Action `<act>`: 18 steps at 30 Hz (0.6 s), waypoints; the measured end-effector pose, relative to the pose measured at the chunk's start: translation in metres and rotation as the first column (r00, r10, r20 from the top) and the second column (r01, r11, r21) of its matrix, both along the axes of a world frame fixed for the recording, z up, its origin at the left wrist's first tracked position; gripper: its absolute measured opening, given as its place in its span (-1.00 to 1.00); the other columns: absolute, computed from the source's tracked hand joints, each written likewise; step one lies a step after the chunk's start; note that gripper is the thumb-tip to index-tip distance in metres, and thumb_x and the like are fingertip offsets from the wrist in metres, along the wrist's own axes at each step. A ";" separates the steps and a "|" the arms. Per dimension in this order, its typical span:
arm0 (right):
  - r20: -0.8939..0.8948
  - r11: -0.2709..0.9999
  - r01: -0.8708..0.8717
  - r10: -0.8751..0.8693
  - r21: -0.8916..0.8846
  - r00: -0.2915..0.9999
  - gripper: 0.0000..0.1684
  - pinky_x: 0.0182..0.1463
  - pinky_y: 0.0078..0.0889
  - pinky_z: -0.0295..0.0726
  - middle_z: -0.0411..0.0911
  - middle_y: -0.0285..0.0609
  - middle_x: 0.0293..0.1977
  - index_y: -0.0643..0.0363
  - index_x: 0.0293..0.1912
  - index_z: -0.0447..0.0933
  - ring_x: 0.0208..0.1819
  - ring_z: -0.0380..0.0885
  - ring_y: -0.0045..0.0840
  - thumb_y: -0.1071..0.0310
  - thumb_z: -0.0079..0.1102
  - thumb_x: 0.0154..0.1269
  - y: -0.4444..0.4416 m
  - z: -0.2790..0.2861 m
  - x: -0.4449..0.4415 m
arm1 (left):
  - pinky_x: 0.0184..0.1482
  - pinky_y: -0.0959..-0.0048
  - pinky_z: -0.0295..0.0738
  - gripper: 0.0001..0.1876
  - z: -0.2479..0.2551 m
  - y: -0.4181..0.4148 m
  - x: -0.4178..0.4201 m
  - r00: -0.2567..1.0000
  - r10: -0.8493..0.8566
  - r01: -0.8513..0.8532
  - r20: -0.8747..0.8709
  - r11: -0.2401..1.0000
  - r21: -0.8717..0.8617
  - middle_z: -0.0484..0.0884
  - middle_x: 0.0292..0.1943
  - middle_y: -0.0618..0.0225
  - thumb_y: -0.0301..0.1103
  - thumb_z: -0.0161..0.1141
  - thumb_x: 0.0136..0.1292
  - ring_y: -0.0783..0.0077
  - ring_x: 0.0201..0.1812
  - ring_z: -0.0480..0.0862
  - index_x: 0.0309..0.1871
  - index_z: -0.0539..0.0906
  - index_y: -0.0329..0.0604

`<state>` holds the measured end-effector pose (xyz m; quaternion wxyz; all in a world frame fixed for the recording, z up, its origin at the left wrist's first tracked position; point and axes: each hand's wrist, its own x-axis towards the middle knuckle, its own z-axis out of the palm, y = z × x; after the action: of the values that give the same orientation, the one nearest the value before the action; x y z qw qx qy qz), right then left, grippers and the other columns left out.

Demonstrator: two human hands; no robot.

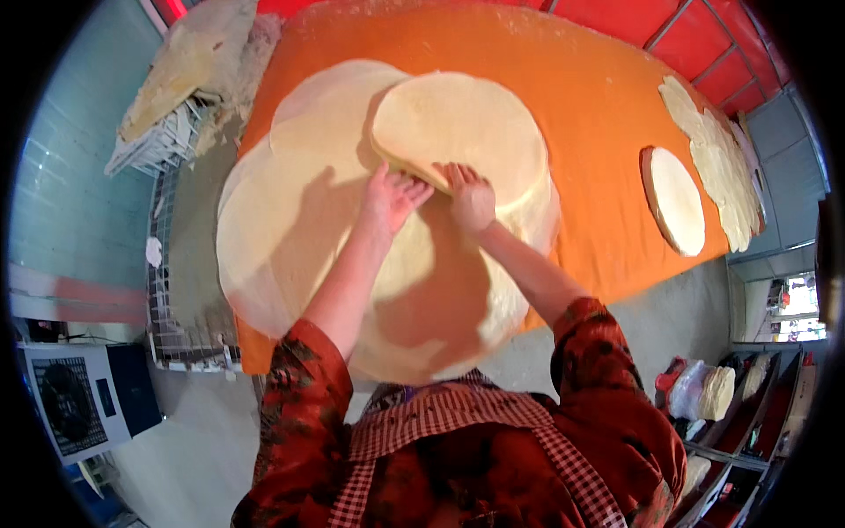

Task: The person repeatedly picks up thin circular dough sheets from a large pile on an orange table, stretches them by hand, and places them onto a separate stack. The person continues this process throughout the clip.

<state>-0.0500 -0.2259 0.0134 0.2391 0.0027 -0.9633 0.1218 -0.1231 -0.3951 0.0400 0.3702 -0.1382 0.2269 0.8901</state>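
A thick stack of round, thin flatbread or dough sheets [462, 132] lies on wider, overlapping pale sheets [264, 218] spread over an orange-covered table [587, 86]. My left hand [394, 196] is palm up at the stack's near edge, its fingers spread and their tips close to or just under the rim. My right hand [471, 197] rests at the same edge, its fingers bent over the top sheet; whether it pinches a layer cannot be told. Both hands cast shadows on the sheets below.
A smaller round stack [676, 201] stands at the table's right, beside a row of overlapping sheets [716, 165]. Left of the table, more sheets [191, 59] lie on a white wire rack [158, 142]. A fan-like appliance [72, 399] is at lower left, shelves [746, 422] at lower right.
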 end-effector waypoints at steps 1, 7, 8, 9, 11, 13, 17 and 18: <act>0.012 1.000 0.012 -0.012 -0.021 1.000 -0.66 -0.14 -0.18 0.54 0.60 -0.14 -0.16 0.13 -0.08 0.55 -0.10 0.57 -0.24 0.36 0.08 0.10 0.004 -0.008 -0.003 | 0.42 -0.12 0.05 -0.19 0.005 0.000 0.002 1.000 0.006 -0.006 0.014 1.000 0.009 -0.08 0.42 -0.25 0.00 -0.02 0.39 -0.19 0.45 -0.01 0.39 -0.09 -0.48; 0.236 0.951 0.050 -0.126 0.304 0.964 -0.66 -0.11 -0.14 0.61 0.65 -0.07 -0.25 0.01 -0.07 0.61 -0.18 0.64 -0.19 0.27 0.03 0.16 0.049 0.084 -0.056 | 0.33 0.01 0.29 -0.45 0.015 -0.071 0.043 0.955 0.082 -0.174 -0.286 0.933 -0.314 0.29 0.23 -0.10 -0.21 0.09 0.36 -0.03 0.26 0.36 0.25 0.23 -0.41; 0.273 0.951 0.063 -0.151 0.303 0.950 -0.66 -0.14 -0.17 0.62 0.65 -0.07 -0.27 0.02 -0.07 0.62 -0.22 0.64 -0.20 0.31 0.03 0.15 0.035 0.117 -0.043 | 0.31 0.06 0.33 -0.49 0.022 -0.098 0.069 0.930 0.135 -0.274 -0.342 0.875 -0.400 0.38 0.17 -0.02 -0.25 0.12 0.34 0.05 0.21 0.42 0.22 0.30 -0.39; 0.301 0.949 0.077 -0.172 0.305 0.938 -0.65 -0.18 -0.20 0.63 0.66 -0.08 -0.28 0.03 -0.07 0.62 -0.26 0.65 -0.22 0.34 0.03 0.13 0.015 0.154 -0.024 | 0.27 0.12 0.36 -0.52 0.018 -0.123 0.093 0.914 0.180 -0.342 -0.364 0.826 -0.448 0.42 0.13 0.03 -0.25 0.13 0.34 0.11 0.19 0.43 0.20 0.34 -0.36; 0.169 0.936 0.037 -0.102 0.351 0.980 -0.63 -0.24 -0.29 0.65 0.67 -0.13 -0.28 0.04 -0.08 0.63 -0.32 0.66 -0.28 0.47 0.01 0.12 -0.017 0.176 0.042 | 0.23 0.20 0.40 -0.56 0.019 -0.166 0.151 0.910 0.213 -0.383 -0.355 0.758 -0.528 0.48 0.08 0.11 -0.25 0.14 0.33 0.20 0.16 0.47 0.17 0.38 -0.33; 0.000 0.974 -0.010 0.011 0.226 1.000 -0.61 -0.28 -0.38 0.64 0.67 -0.18 -0.28 0.09 -0.09 0.63 -0.35 0.66 -0.36 0.58 -0.01 0.11 -0.049 0.156 0.125 | 0.21 0.24 0.42 -0.58 0.015 -0.184 0.196 0.937 0.199 -0.330 -0.288 0.773 -0.541 0.50 0.05 0.14 -0.28 0.14 0.33 0.24 0.11 0.50 0.15 0.39 -0.31; 0.102 0.985 -0.173 0.174 -0.016 0.979 -0.62 -0.18 -0.38 0.65 0.65 -0.10 -0.18 0.23 -0.14 0.60 -0.16 0.66 -0.39 0.56 0.09 -0.04 -0.096 0.018 0.234 | 0.19 0.27 0.46 -0.64 0.006 -0.189 0.252 0.970 0.137 -0.222 -0.200 0.833 -0.507 0.52 0.00 0.15 -0.34 0.12 0.34 0.25 0.05 0.55 0.12 0.40 -0.32; -0.025 0.975 -0.175 0.180 0.137 0.983 -0.64 -0.16 -0.35 0.64 0.65 -0.10 -0.20 0.26 -0.17 0.58 -0.14 0.65 -0.35 0.55 0.08 -0.07 -0.114 0.018 0.242 | 0.19 0.27 0.47 -0.65 0.003 -0.190 0.255 0.976 0.119 -0.196 -0.185 0.850 -0.489 0.52 0.00 0.14 -0.35 0.11 0.34 0.23 0.05 0.56 0.12 0.40 -0.31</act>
<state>0.1917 -0.3402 0.0317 0.2444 0.1071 -0.9606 0.0776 0.1322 -0.5852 0.0428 0.2291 -0.1818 0.4662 0.8349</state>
